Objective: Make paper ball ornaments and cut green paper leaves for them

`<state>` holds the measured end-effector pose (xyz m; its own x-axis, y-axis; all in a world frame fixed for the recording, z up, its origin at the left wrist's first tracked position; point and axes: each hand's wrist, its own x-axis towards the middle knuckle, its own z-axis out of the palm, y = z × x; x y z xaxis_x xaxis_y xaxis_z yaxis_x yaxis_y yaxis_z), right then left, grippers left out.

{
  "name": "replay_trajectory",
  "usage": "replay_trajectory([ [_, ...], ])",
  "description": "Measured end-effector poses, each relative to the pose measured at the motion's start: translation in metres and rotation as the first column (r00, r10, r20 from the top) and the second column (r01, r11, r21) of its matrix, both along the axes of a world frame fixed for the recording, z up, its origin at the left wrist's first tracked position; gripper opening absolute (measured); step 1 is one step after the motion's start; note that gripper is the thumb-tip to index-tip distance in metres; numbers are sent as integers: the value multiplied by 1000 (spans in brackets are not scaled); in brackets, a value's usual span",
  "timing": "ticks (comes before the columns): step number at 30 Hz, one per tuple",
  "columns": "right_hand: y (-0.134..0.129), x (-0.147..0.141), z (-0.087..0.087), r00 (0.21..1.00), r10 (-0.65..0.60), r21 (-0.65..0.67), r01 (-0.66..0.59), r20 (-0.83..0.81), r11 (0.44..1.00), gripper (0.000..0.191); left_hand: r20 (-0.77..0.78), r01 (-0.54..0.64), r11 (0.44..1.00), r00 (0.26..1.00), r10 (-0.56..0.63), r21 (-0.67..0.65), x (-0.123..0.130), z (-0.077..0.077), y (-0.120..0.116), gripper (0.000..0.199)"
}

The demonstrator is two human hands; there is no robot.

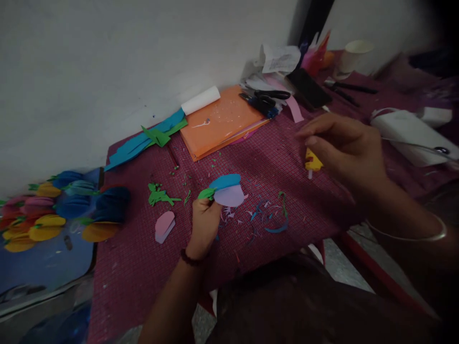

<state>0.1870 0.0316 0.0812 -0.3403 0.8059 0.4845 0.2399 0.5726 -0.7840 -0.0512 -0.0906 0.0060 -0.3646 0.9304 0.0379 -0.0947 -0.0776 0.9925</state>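
My left hand (206, 217) pinches a small paper piece by its green leaf-shaped end (206, 193). The piece has a blue rounded part (225, 181) and a pale lilac rounded part (229, 195), held above paper scraps. To the right, my right hand (337, 145) is raised over the table with its thumb and index finger close together; whether anything is between them is too blurred to tell. Just beside and partly behind its thumb is a yellow object with a pale tip (313, 161).
Orange sheets (224, 119), black scissors (267, 97), a phone (309, 89) and a white box (412, 136) lie along the back and right. Green cuttings (159, 196) and pink-and-lilac pieces (165, 227) lie left. Colourful paper fruits (46, 227) rest on a blue surface at far left.
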Motion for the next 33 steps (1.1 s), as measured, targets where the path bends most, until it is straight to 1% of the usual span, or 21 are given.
replay_trajectory([
  [1, -3, 3, 0, 1000, 11, -39, -11, 3, 999, 11, -37, 12, 1000, 999, -12, -3, 1, 1, -1, 11],
  [2, -7, 1, 0, 998, 64, -36, -63, 12, 997, 11, -83, 24, 1000, 996, -25, -10, 2, 1, -2, 11],
  [3, -12, -4, 2, 989, 142, 1, -142, 30, 990, 14, -136, 32, 999, 990, -35, -23, 3, 2, -3, 10],
  [4, -16, -12, 6, 970, 232, 53, -237, 78, 970, 16, -195, 39, 999, 980, -45, -35, 3, 3, -4, 10],
  [5, -21, -22, 9, 933, 328, 105, -345, 150, 933, 20, -258, 46, 998, 965, -56, -44, 4, 4, -5, 10],
  [6, -24, -33, 13, 893, 392, 125, -425, 223, 896, 24, -321, 57, 997, 945, -71, -51, 4, 5, -6, 11],
  [8, -28, -55, 19, 774, 485, 83, -560, 407, 824, 28, -442, 90, 995, 891, -102, -49, 4, 7, -7, 13],
  [11, -28, -78, 21, 602, 536, 0, -665, 591, 747, 24, -598, 132, 991, 792, -121, -26, 3, 11, -8, 16],
  [12, -28, -82, 19, 565, 540, -17, -681, 624, 732, 21, -637, 137, 990, 762, -119, -21, 3, 12, -9, 16],
  [14, -27, -87, 16, 529, 538, -29, -695, 656, 719, 14, -686, 145, 989, 718, -117, -18, 2, 15, -10, 16],
  [17, -27, -89, 13, 537, 541, -31, -691, 647, 722, 9, -700, 179, 983, 698, -148, -29, 2, 18, -11, 16],
  [19, -28, -91, 11, 564, 538, -34, -670, 626, 742, 7, -691, 197, 980, 702, -170, -41, 2, 20, -12, 15],
  [21, -29, -93, 9, 610, 505, -37, -615, 611, 787, 5, -687, 196, 979, 705, -174, -47, 2, 20, -12, 15],
  [24, -30, -97, 5, 674, 426, -56, -497, 604, 866, 3, -705, 167, 985, 692, -154, -51, 2, 19, -12, 17],
  [26, -30, -99, 1, 694, 399, -67, -453, 599, 889, 4, -707, 152, 987, 692, -144, -52, 2, 18, -11, 18],
  [28, -29, -100, -2, 703, 415, -81, -457, 577, 886, 4, -692, 139, 989, 709, -135, -50, 2, 18, -11, 19],
  [30, -26, -99, -2, 711, 487, -115, -504, 507, 856, 6, -648, 117, 991, 750, -132, -67, 3, 18, -11, 17],
  [31, -24, -98, -2, 714, 535, -141, -535, 451, 833, 9, -606, 107, 990, 783, -140, -89, 3, 17, -11, 16],
  [33, -19, -92, 2, 714, 622, -198, -592, 322, 782, 16, -472, 105, 984, 866, -163, -146, 3, 16, -12, 12],
])
